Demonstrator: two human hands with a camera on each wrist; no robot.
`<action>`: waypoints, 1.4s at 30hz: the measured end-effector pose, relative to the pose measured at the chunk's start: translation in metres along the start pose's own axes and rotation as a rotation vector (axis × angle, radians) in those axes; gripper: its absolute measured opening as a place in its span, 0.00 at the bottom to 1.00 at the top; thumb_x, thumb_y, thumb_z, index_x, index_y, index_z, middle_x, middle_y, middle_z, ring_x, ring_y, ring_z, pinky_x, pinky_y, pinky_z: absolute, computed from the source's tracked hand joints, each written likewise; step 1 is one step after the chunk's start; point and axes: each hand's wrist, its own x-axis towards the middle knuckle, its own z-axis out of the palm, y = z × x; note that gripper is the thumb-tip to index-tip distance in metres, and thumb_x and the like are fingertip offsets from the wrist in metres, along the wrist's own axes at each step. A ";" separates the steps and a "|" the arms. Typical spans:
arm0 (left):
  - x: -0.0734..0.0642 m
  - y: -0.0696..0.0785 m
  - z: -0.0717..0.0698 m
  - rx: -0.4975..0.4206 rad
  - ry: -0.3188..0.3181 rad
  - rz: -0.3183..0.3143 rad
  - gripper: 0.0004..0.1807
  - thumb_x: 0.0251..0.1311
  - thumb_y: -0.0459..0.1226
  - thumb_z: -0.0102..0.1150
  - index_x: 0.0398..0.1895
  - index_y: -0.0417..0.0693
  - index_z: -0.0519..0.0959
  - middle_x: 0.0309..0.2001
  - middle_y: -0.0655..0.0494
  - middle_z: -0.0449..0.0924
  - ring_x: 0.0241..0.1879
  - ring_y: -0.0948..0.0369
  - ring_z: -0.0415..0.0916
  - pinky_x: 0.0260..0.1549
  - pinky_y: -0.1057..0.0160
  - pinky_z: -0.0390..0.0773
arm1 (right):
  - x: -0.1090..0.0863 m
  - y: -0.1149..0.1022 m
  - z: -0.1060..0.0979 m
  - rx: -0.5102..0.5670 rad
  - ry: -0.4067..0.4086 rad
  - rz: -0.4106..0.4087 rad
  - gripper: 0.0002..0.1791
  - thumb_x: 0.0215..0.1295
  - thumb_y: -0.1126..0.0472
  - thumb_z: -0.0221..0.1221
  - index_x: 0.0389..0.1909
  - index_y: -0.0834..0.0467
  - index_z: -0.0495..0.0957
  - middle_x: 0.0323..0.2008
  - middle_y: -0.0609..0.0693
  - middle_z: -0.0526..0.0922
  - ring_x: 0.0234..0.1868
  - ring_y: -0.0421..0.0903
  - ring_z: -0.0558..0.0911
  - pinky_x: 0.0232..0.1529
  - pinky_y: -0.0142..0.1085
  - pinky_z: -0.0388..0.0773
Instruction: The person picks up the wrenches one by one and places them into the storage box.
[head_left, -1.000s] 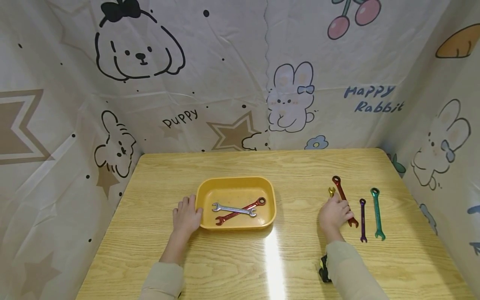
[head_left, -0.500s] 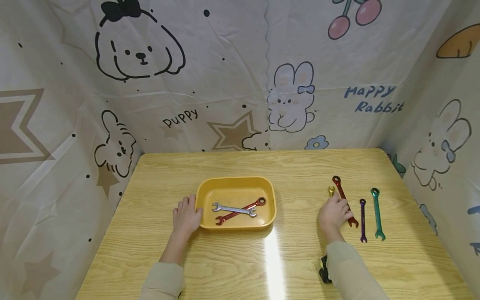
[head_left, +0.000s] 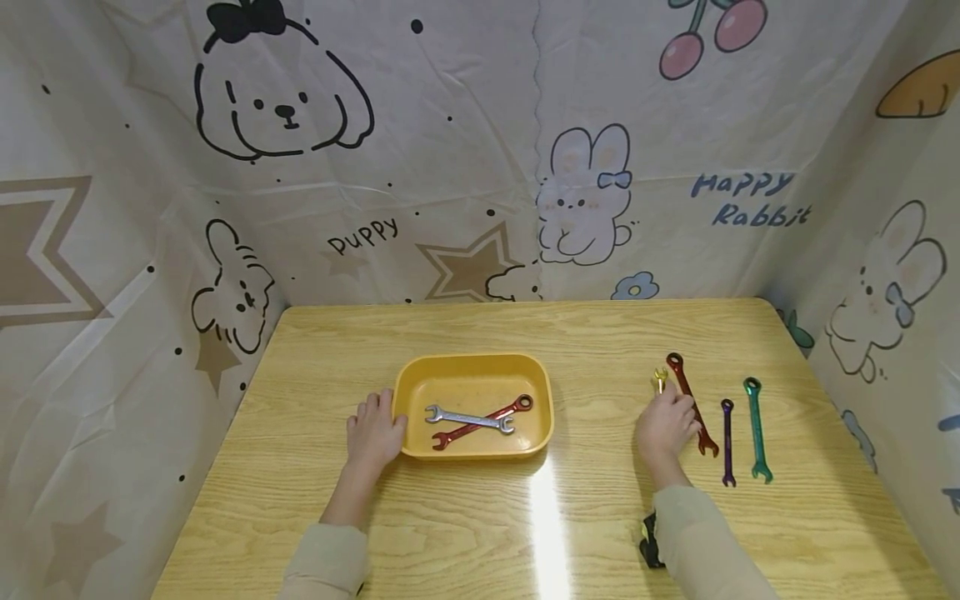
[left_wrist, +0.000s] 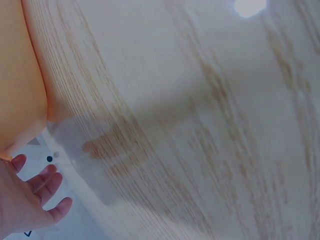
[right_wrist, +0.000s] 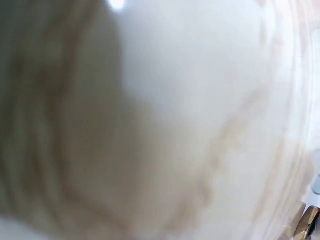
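A yellow plastic tray [head_left: 474, 363] stands on the table's left half, holding a silver open-end wrench [head_left: 468, 418] crossed over a red combination wrench [head_left: 517, 404]. My left hand [head_left: 373, 432] holds the tray's left side, thumb over the rim and fingers along the outer wall. My right hand [head_left: 666, 425] pinches a small gold wrench [head_left: 660, 379]; its open jaw end shows beyond the fingers, the rest hidden. In the right wrist view only a bit of the gold wrench [right_wrist: 306, 223] appears at the lower right corner. Close beside that hand lies a dark red combination wrench [head_left: 688, 400].
Farther right lie a purple wrench [head_left: 727, 442] and a green wrench [head_left: 757, 429], roughly parallel. By the right sleeve sits a black object [head_left: 649, 542], partly hidden. Printed cloth [head_left: 465, 167] surrounds the wooden table [head_left: 465, 533] at the back and sides.
The gold wrench's visible end has shifted slightly up and left within my right hand, away from the dark red wrench. My left hand and the tray stay put.
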 end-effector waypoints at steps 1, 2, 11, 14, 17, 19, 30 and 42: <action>0.000 0.000 0.000 -0.001 0.001 0.001 0.22 0.61 0.43 0.42 0.57 0.44 0.61 0.52 0.42 0.65 0.49 0.46 0.61 0.45 0.45 0.60 | 0.000 -0.001 0.000 -0.001 0.005 -0.004 0.15 0.70 0.63 0.40 0.53 0.66 0.62 0.41 0.69 0.64 0.37 0.65 0.66 0.37 0.53 0.57; 0.000 0.000 0.000 0.000 0.002 0.003 0.22 0.61 0.43 0.42 0.57 0.44 0.61 0.51 0.42 0.65 0.48 0.47 0.61 0.45 0.45 0.60 | 0.001 -0.001 0.000 0.000 0.012 -0.008 0.16 0.70 0.63 0.41 0.54 0.66 0.62 0.41 0.69 0.65 0.37 0.65 0.67 0.37 0.53 0.58; 0.001 0.000 0.000 0.009 0.009 0.008 0.22 0.61 0.43 0.42 0.57 0.44 0.61 0.51 0.41 0.65 0.48 0.46 0.62 0.44 0.45 0.61 | 0.003 -0.010 -0.001 0.015 0.023 -0.040 0.17 0.70 0.63 0.41 0.56 0.67 0.63 0.43 0.70 0.67 0.41 0.67 0.70 0.41 0.55 0.58; 0.002 0.000 0.000 0.013 0.011 0.009 0.22 0.61 0.43 0.42 0.56 0.44 0.61 0.51 0.41 0.65 0.49 0.46 0.62 0.44 0.44 0.61 | 0.005 -0.015 -0.002 0.015 0.031 -0.051 0.17 0.70 0.63 0.42 0.55 0.67 0.64 0.43 0.70 0.67 0.41 0.67 0.70 0.41 0.55 0.58; 0.002 0.000 0.000 0.013 0.013 0.009 0.22 0.61 0.43 0.43 0.56 0.44 0.61 0.51 0.41 0.65 0.49 0.46 0.62 0.44 0.44 0.61 | 0.006 -0.019 -0.004 0.019 0.031 -0.065 0.17 0.70 0.62 0.42 0.55 0.66 0.64 0.43 0.70 0.67 0.41 0.67 0.70 0.42 0.56 0.58; 0.002 0.000 0.000 0.013 0.016 0.010 0.22 0.60 0.43 0.43 0.56 0.44 0.61 0.51 0.41 0.65 0.49 0.46 0.62 0.43 0.44 0.62 | 0.007 -0.022 -0.006 0.019 0.031 -0.077 0.17 0.70 0.62 0.42 0.55 0.66 0.64 0.43 0.70 0.67 0.41 0.67 0.70 0.42 0.56 0.58; 0.001 0.000 0.000 0.019 0.009 0.004 0.23 0.61 0.43 0.43 0.57 0.43 0.60 0.52 0.41 0.65 0.50 0.45 0.61 0.45 0.44 0.61 | 0.007 -0.037 -0.006 0.056 0.089 -0.150 0.16 0.68 0.63 0.46 0.54 0.64 0.67 0.41 0.68 0.70 0.38 0.67 0.73 0.40 0.55 0.60; 0.001 0.000 0.000 0.023 0.008 0.004 0.23 0.61 0.43 0.43 0.58 0.43 0.60 0.52 0.41 0.65 0.50 0.46 0.61 0.45 0.44 0.61 | 0.001 -0.063 -0.010 0.095 0.082 -0.251 0.16 0.68 0.63 0.48 0.53 0.64 0.69 0.39 0.67 0.72 0.39 0.64 0.74 0.39 0.54 0.62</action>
